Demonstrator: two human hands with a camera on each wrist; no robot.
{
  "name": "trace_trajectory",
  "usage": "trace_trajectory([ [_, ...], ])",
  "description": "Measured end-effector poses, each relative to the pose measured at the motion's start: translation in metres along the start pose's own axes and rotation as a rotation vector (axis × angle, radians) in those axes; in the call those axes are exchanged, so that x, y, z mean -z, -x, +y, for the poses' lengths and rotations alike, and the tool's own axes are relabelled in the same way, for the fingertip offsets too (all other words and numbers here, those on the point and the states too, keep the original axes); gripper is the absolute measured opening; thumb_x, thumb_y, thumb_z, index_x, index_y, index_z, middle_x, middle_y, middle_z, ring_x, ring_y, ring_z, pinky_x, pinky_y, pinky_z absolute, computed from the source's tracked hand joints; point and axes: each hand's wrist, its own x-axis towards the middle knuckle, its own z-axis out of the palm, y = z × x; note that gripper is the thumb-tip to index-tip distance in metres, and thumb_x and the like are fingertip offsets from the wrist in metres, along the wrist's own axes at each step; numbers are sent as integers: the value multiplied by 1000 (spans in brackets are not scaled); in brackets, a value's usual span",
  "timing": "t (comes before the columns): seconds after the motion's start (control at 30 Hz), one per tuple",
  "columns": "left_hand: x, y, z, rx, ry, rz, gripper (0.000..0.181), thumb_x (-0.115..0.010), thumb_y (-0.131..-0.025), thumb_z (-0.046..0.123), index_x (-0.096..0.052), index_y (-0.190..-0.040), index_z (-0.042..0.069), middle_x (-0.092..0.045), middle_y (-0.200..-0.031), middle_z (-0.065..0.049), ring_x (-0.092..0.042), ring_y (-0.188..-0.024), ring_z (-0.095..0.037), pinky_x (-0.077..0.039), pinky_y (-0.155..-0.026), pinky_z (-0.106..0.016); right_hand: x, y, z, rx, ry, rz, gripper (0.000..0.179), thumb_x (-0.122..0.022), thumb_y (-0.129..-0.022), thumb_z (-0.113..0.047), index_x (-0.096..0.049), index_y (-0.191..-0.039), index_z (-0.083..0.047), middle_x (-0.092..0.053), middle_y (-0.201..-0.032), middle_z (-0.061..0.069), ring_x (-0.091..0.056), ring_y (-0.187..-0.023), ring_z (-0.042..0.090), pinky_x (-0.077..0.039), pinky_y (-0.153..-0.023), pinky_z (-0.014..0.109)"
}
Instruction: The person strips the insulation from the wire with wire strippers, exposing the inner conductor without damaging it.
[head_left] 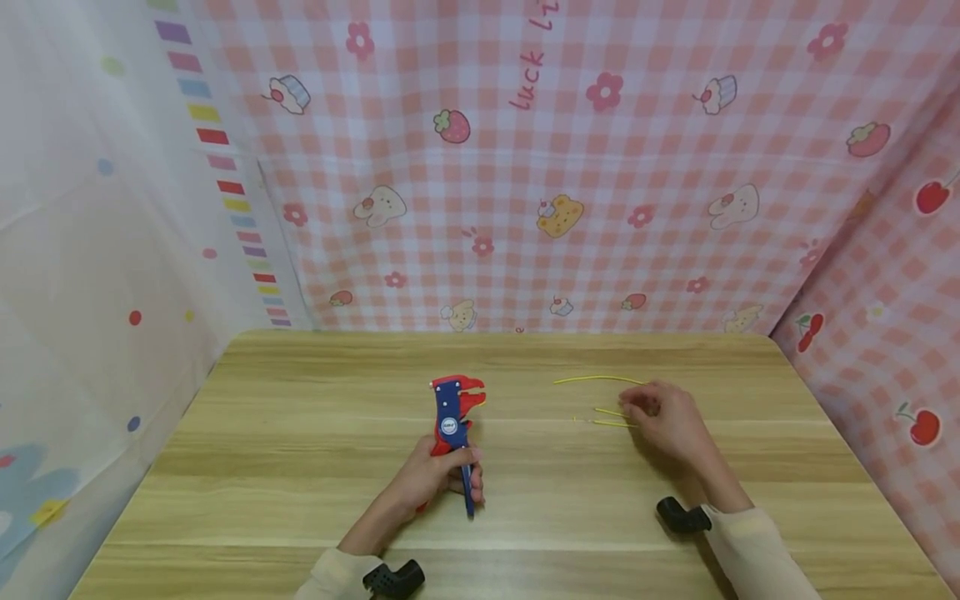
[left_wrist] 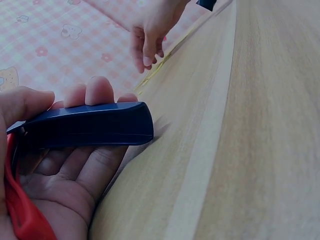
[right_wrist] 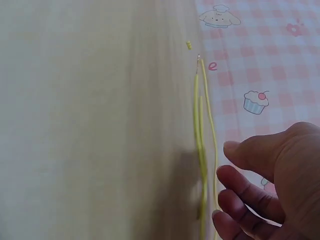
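Observation:
My left hand [head_left: 426, 477] grips the handles of a red and blue wire stripper [head_left: 448, 404], its red jaws pointing up and right. In the left wrist view the blue handle [left_wrist: 95, 122] lies across the curled fingers. My right hand [head_left: 671, 423] is over several yellow wires at the right, thumb and fingers slightly parted with nothing between them. One long wire [head_left: 596, 377] lies behind, and shorter ends [head_left: 613, 423] lie in front of it. One wire shows a bare end [right_wrist: 198, 64] in the right wrist view. A small piece of yellow insulation [right_wrist: 188, 45] lies just beyond it.
Everything lies on a wood-grain table [head_left: 300, 433]. A pink checked cloth [head_left: 510, 167] hangs behind its far edge, with a white dotted cloth [head_left: 97, 250] on the left and another pink cloth [head_left: 892, 350] on the right. Black wrist devices [head_left: 684, 516] sit at both sleeves.

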Motion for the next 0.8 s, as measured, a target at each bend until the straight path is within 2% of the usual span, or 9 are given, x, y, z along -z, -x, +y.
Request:
trace_trajectory([
  [0.1, 0, 0, -1, -8, 12, -7, 27, -65, -99, 19, -53, -110, -2, -72, -75, -4, -74, -67, -18, -65, -72, -40, 1, -6, -4, 14, 7, 6, 16, -73, -94, -10, -76, -108, -4, -70, -92, 9, -61, -80, 19, -49, -69, 28],
  [0.3, 1, 0, -1, -13, 15, -12, 29, -65, -99, 19, -54, -110, -5, -72, -75, -4, -74, -68, -18, -65, -72, -40, -1, -19, -8, 3, 11, -20, 24, -71, -96, -13, -73, -117, -3, -73, -107, 16, -69, -94, 31, -58, -82, 48],
  [0.53, 2, 0, -1, 0, 11, -14, 28, -64, -100, 21, -53, -111, -3, -72, -76, -4, -75, -70, -19, -65, -73, -40, -8, -33, -12, 32, -37, -17, 26, -73, -93, -9, -72, -117, 1, -72, -112, 22, -68, -101, 38, -57, -88, 54],
  [0.67, 2, 0, -1, -4, 10, -17, 27, -64, -100, 20, -53, -110, -2, -72, -76, -4, -75, -70, -19, -65, -73, -40, -14, -42, -12, 88, -7, -27, 27, -74, -92, -9, -72, -116, 2, -72, -113, 22, -66, -105, 41, -54, -92, 57],
  [0.8, 3, -1, -1, -13, 19, -21, 25, -64, -100, 20, -53, -109, -1, -72, -75, -4, -74, -68, -19, -65, -72, -40, -19, -47, -10, 91, 20, -50, 26, -73, -92, -11, -73, -116, 0, -71, -114, 22, -63, -108, 42, -50, -95, 58],
])
